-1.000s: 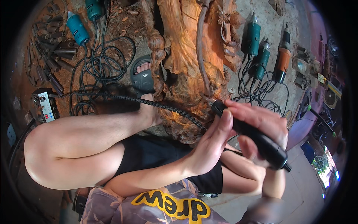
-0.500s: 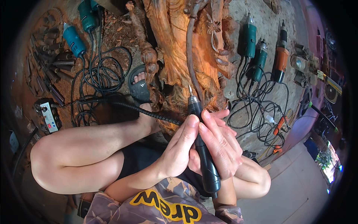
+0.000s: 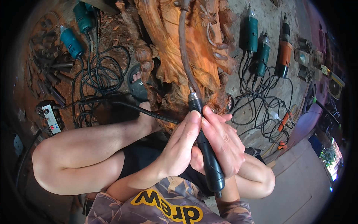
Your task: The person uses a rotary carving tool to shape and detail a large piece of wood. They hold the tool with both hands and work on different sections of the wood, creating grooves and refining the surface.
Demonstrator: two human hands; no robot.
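Note:
Both of my hands are closed round a black rotary carving handpiece. Its collar is silver, and a thin bit points away from me. My left hand presses its thumb against the left side of the handpiece near the collar. On the opposite side, the fingers of my right hand lie along the body. Just beyond the collar is a carved orange-brown wooden piece with a long raised stem. The bit overlaps the stem's lower end in view; whether they touch I cannot tell.
Teal power tools and coiled black cords lie left, near a control box. On the right are green grinders, an orange-and-black grinder and tangled cords. My sandalled foot is beside the wood.
The view has shifted slightly, so the wood and the tools on the right sit higher in it. The bit now appears against the stem's lower end. My grip looks the same.

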